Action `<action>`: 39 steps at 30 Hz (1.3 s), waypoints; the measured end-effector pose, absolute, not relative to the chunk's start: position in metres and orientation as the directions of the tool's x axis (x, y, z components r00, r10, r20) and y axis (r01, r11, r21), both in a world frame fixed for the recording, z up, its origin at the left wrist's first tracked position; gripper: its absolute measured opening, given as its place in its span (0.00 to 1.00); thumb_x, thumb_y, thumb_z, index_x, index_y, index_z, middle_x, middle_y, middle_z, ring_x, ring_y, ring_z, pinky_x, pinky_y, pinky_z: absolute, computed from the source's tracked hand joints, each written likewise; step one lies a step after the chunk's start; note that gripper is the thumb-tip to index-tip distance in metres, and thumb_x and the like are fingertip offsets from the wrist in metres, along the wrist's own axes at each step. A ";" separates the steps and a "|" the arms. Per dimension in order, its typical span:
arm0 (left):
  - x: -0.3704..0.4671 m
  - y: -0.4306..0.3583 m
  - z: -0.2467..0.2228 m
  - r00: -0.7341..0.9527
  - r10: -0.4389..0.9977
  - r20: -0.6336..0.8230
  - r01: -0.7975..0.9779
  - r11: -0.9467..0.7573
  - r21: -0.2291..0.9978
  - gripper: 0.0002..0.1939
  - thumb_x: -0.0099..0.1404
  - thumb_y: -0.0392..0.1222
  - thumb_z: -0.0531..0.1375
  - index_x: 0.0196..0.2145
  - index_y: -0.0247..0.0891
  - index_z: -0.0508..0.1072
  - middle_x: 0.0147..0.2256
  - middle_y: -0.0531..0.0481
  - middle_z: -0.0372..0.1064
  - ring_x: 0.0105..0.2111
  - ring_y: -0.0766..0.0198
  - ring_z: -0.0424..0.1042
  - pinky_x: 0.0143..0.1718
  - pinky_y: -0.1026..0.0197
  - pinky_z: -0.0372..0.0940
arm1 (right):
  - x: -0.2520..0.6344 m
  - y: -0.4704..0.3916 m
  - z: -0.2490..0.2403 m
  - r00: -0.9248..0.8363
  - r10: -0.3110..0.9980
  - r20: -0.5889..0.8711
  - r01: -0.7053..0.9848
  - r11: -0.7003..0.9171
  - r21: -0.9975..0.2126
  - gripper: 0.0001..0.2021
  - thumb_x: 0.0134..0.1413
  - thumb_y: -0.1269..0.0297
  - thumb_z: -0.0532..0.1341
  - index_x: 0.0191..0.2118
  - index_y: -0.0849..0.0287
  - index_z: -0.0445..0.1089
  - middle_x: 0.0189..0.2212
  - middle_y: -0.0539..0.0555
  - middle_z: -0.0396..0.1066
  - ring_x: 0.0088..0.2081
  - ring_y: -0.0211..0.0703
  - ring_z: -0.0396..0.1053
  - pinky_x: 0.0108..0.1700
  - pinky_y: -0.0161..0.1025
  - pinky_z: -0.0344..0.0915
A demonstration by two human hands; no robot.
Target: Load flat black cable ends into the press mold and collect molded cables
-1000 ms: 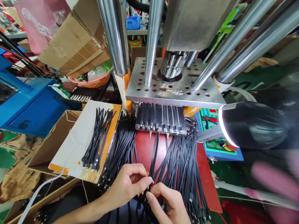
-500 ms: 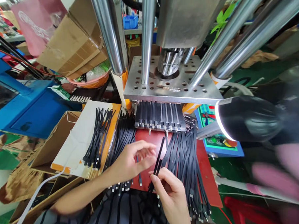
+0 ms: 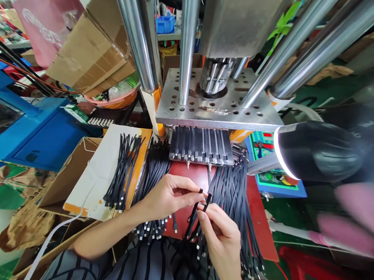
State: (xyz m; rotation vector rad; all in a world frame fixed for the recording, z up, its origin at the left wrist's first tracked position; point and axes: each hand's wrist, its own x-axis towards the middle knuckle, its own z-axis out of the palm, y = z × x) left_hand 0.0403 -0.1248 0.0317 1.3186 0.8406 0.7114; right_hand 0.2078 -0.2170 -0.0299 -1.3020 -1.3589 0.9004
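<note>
My left hand (image 3: 172,197) is closed in a pinch at the upper end of a flat black cable (image 3: 192,218), over the red work surface (image 3: 182,173). Beside it, my right hand (image 3: 221,234) holds a second black cable (image 3: 207,202) between thumb and fingers, its short end sticking up. The fingertips of both hands are close together, and the cables' lower parts hang toward my lap. Just beyond my hands sits a slotted fixture (image 3: 202,145) with several metal-tipped black strips in it, under the press plate (image 3: 219,112).
A thick bundle of black cables (image 3: 234,200) lies to the right, another bundle (image 3: 155,167) to the left. More cables (image 3: 123,174) rest on white cardboard (image 3: 92,173). At right are a black lamp (image 3: 316,150) and a control box (image 3: 275,177). Steel posts (image 3: 189,49) flank the press.
My left hand has moved right and closed on a cable end; before, its fingers were loose beside it. A long strip that stood up above my right hand is now lower.
</note>
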 end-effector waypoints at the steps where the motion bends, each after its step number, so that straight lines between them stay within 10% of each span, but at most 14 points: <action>1: 0.041 -0.124 0.030 0.535 0.830 -0.158 -0.021 0.200 0.980 0.19 0.63 0.56 0.69 0.35 0.35 0.83 0.32 0.45 0.80 0.29 0.62 0.77 0.34 0.61 0.72 | 0.207 -0.215 -0.028 0.079 0.983 0.167 0.222 0.146 -0.964 0.09 0.67 0.64 0.62 0.34 0.56 0.78 0.26 0.50 0.65 0.26 0.37 0.61 0.26 0.34 0.59; 10: 0.047 -0.115 0.024 0.532 0.834 -0.145 -0.169 0.272 0.947 0.19 0.54 0.52 0.76 0.30 0.34 0.77 0.28 0.51 0.74 0.23 0.69 0.72 0.27 0.66 0.70 | 0.209 -0.207 -0.009 0.040 0.975 0.219 0.286 0.199 -0.937 0.07 0.67 0.67 0.62 0.36 0.55 0.78 0.26 0.49 0.65 0.24 0.36 0.60 0.25 0.34 0.56; 17: 0.048 -0.106 0.037 0.492 0.870 -0.034 0.025 0.025 0.999 0.14 0.62 0.49 0.70 0.30 0.35 0.75 0.27 0.53 0.71 0.25 0.69 0.70 0.28 0.66 0.66 | 0.196 -0.203 -0.030 0.049 0.988 0.149 0.313 0.126 -0.941 0.16 0.68 0.60 0.61 0.27 0.56 0.63 0.24 0.47 0.60 0.26 0.37 0.59 0.28 0.34 0.57; 23: 0.059 -0.038 0.016 0.402 0.906 0.129 0.192 -0.221 0.956 0.10 0.67 0.42 0.64 0.30 0.35 0.73 0.24 0.55 0.70 0.23 0.69 0.70 0.28 0.65 0.65 | 0.213 -0.217 -0.056 -0.294 0.952 -0.091 0.343 0.016 -0.939 0.20 0.70 0.54 0.58 0.26 0.57 0.65 0.23 0.47 0.64 0.26 0.37 0.62 0.29 0.33 0.58; 30: 0.087 0.022 -0.021 0.239 0.946 0.218 0.442 -0.306 0.843 0.05 0.69 0.38 0.62 0.38 0.33 0.74 0.29 0.49 0.76 0.25 0.66 0.75 0.33 0.62 0.70 | 0.278 -0.093 0.006 -0.214 0.972 0.093 0.464 0.185 -0.866 0.23 0.64 0.49 0.63 0.23 0.57 0.62 0.22 0.46 0.60 0.27 0.38 0.56 0.32 0.37 0.54; 34: 0.074 0.001 -0.016 0.307 0.901 0.308 0.423 -0.419 0.804 0.17 0.72 0.39 0.60 0.56 0.33 0.68 0.51 0.37 0.75 0.38 0.62 0.81 0.42 0.58 0.77 | 0.281 -0.024 0.001 -0.224 0.970 0.095 0.421 0.184 -0.888 0.25 0.63 0.45 0.63 0.22 0.57 0.60 0.20 0.44 0.57 0.25 0.35 0.51 0.29 0.36 0.49; 39: 0.052 -0.031 -0.013 0.723 0.597 0.349 0.460 -0.792 0.401 0.17 0.73 0.39 0.58 0.58 0.36 0.70 0.63 0.36 0.65 0.64 0.50 0.67 0.66 0.45 0.66 | 0.277 0.010 -0.014 -0.264 0.947 0.181 0.458 0.289 -0.841 0.25 0.63 0.44 0.61 0.23 0.59 0.68 0.22 0.47 0.64 0.27 0.36 0.57 0.33 0.36 0.54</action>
